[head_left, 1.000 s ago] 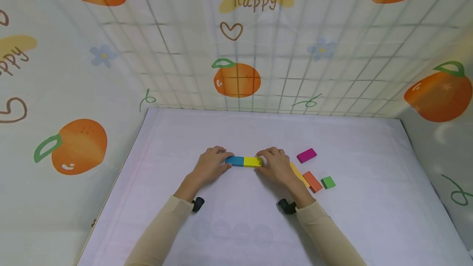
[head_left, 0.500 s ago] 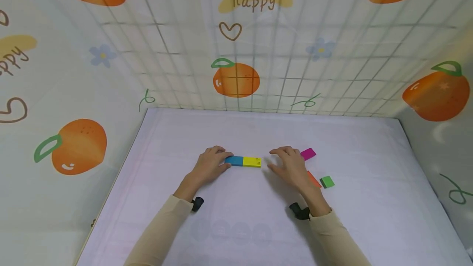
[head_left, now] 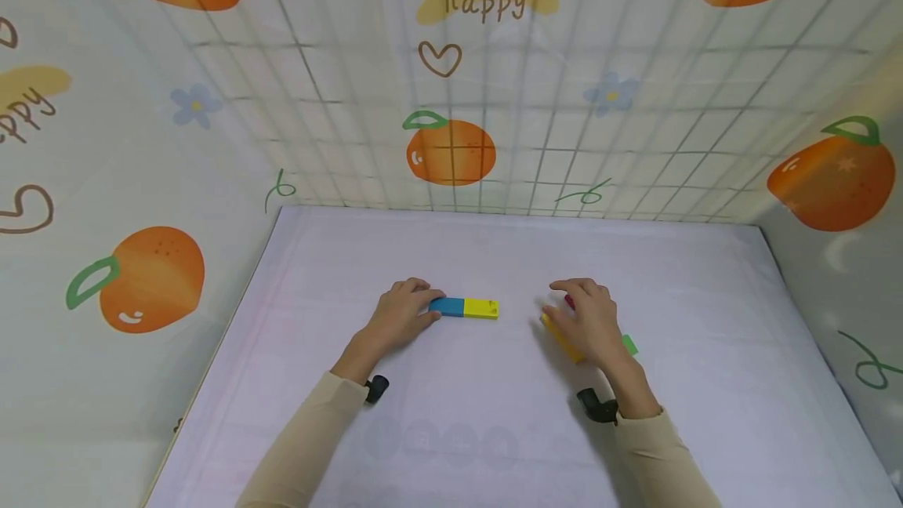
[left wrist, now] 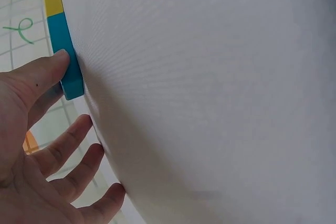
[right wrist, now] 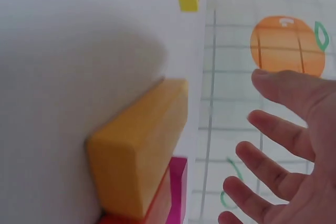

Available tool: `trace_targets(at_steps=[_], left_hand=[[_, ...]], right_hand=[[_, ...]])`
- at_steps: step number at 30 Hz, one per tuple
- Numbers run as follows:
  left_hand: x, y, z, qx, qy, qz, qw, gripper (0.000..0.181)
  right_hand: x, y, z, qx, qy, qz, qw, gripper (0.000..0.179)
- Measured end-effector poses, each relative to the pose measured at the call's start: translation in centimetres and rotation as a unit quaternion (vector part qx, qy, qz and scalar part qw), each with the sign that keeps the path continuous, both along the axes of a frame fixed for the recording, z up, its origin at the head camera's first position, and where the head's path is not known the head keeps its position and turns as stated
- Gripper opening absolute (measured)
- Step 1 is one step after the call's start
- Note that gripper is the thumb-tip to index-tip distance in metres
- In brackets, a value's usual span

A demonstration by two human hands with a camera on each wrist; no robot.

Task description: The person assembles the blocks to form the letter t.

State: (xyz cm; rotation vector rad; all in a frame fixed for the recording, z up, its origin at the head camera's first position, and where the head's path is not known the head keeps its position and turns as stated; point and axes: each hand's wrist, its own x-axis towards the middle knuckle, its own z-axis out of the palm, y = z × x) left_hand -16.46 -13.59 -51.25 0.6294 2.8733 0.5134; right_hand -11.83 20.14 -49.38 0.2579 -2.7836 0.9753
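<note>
My left hand (head_left: pixel 398 318) pinches the left end of a blue block (head_left: pixel 449 307) between thumb and index finger. In the left wrist view the thumb lies on the side of this blue block (left wrist: pixel 65 61), the other fingers spread. A yellow block (head_left: pixel 481 309) stands end to end with the blue one, forming a short row. My right hand (head_left: pixel 585 320) hovers above the loose blocks, fingers spread and holding nothing. Beneath it lies an orange-yellow block (head_left: pixel 564 341), close to the hand in the right wrist view. A magenta block (head_left: pixel 569 301) is mostly covered by the hand.
A green block (head_left: pixel 630 344) shows partly behind the right wrist. The right wrist view has a red-orange block (right wrist: pixel 159 195) beside the orange-yellow one. All lie on a white table (head_left: pixel 395 249), backed by a patterned curtain (head_left: pixel 353 132).
My right hand has let go of the yellow block and moved right, over the loose blocks. My left hand stays at the blue block.
</note>
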Motion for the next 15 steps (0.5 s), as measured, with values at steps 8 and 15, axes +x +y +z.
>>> trace_targets(at_steps=[8, 15], left_hand=[[0.0, -0.1, -0.1, 0.001, 0.001, -0.002, 1.0, 0.039], [-0.1, -0.1, -0.4, 0.0, 0.009, -0.002, 1.0, 0.039]], right_hand=[[-0.1, 2.0, -0.3, 0.009, -0.052, -0.057, 0.997, 0.041], [-0.1, 3.0, -0.9, -0.007, -0.084, -0.114, 0.99, 0.047]])
